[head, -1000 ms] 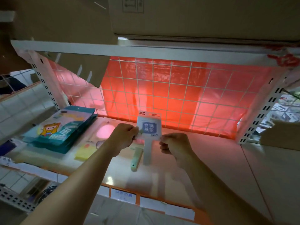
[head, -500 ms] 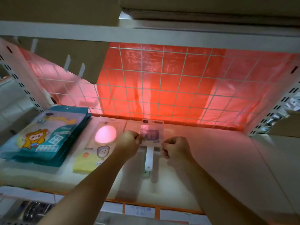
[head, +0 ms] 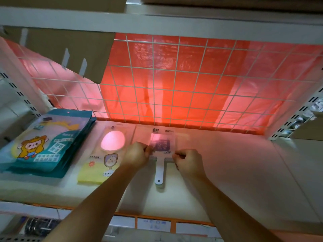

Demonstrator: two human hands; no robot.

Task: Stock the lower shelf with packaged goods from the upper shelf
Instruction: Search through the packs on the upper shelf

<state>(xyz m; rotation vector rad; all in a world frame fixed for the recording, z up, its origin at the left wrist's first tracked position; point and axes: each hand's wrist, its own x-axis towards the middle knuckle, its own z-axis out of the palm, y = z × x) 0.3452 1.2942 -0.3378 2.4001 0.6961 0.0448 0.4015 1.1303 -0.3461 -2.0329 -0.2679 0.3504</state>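
Note:
A packaged hand mirror (head: 162,145) with a white handle and a blue label lies flat on the white lower shelf (head: 227,172), near the back grid. My left hand (head: 137,154) pinches the package's left edge. My right hand (head: 187,161) pinches its right edge. Both sets of fingers are curled round the clear wrapper. To the left lies a second packaged mirror (head: 106,154) with a pink oval and a yellow card.
A stack of teal cartoon pouches (head: 45,144) sits at the shelf's left end. A white wire grid (head: 192,88) backed by red plastic closes the rear. The upper shelf's rail (head: 157,20) runs overhead with cardboard boxes. Price labels (head: 153,224) line the front edge.
The mirror package went from held upright to lying flat on the shelf, further back. Both hands moved forward and down with it. The camera came closer.

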